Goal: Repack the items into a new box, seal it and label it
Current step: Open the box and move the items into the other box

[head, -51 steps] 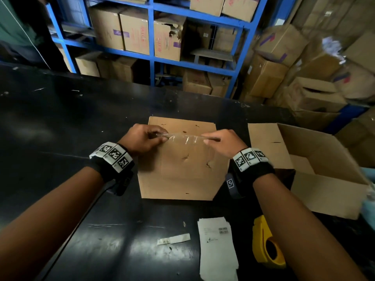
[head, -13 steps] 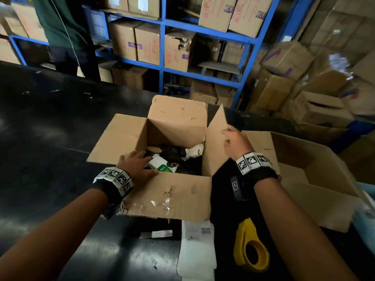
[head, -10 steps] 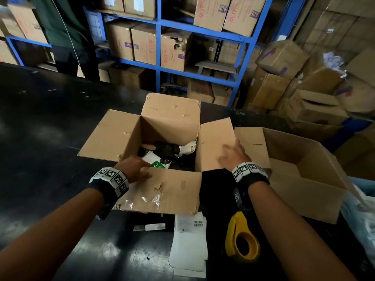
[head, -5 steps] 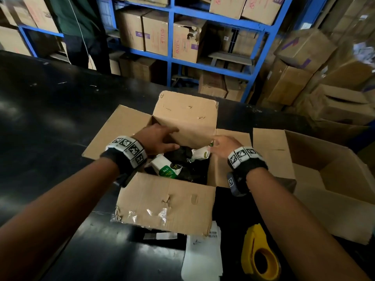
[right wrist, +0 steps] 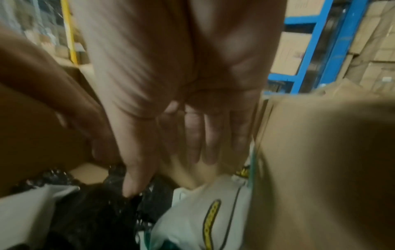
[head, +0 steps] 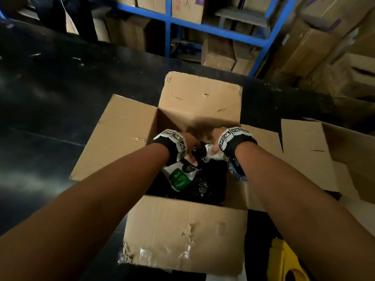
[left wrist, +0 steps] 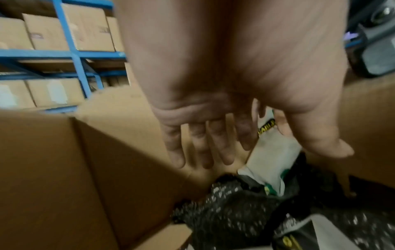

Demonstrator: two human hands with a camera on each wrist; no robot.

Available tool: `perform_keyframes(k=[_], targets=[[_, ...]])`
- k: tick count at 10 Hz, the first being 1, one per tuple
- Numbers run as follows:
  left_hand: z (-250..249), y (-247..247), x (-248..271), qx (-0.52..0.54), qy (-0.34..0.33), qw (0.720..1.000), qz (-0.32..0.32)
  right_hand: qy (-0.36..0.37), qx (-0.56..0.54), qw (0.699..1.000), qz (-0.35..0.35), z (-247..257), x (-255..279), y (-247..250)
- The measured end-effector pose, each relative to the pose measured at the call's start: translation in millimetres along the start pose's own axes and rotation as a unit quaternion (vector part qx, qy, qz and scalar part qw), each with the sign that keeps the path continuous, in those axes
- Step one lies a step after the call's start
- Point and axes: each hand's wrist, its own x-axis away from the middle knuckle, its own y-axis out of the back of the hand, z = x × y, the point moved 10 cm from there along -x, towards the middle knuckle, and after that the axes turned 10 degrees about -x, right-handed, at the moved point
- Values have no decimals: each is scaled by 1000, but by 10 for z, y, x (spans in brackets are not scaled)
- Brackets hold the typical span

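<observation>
We recorded both hands reaching down inside the old box (head: 182, 230), which sat on the black worktop (head: 60, 98) with all four flaps folded outward. The left hand (left wrist: 213, 118) was spread, fingers (left wrist: 222, 148) straight and slightly apart, hovering above the contents without gripping anything that we could see. The right hand (right wrist: 192, 110) was likewise spread, fingers (right wrist: 210, 140) extended side by side toward the far wall of the box, thumb pointing down at the black bubble wrap (right wrist: 96, 211); whether the thumb touched it we could not tell through the blur. The items still lay in the old box: a white pouch with a green label (head: 179, 177) near the left wrist, a second white packet with yellow print (right wrist: 205, 216) against the right wall, and black bubble wrap beneath and between them. The new box (head: 334, 159) stood open just to the right of the old one. A yellow tape dispenser (head: 284, 262) lay on the worktop at the near right.
</observation>
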Motion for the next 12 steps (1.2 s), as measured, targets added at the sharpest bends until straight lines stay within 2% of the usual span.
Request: perform_keyframes(k=[1,2,3,4,5,7,8,9,10,11,12], targets=[[-57,-157,-98,3,-23,1000,11,-27,20,999,20,93,322,36],[-68,-387,-243,-9,-21,999,30,-34,27,998,46,111,354,-53],[-26,-659,-405,-99,27,993,59,-35,47,998,32,101,257,-149],[-109,-868,-478,-98,-6,992,83,-37,59,997,29,153,234,-185],[-195,-873,-413,-155,-45,984,70,-29,40,999,19,176,161,-193],[15,-607,-416,-66,-1,998,-16,-27,18,999,2,125,259,-109],[181,-632,-380,12,34,999,7,-20,-4,999,44,139,299,-128],[316,-600,-377,73,78,994,-23,1,-32,999,15,211,173,-80],[418,-551,-348,132,125,980,-79,31,-43,998,13,184,-54,-126],[423,-642,-341,120,139,980,-73,45,-61,997,8,195,-77,-164],[314,-803,-359,53,88,995,-10,49,-86,995,-2,242,-68,-261]])
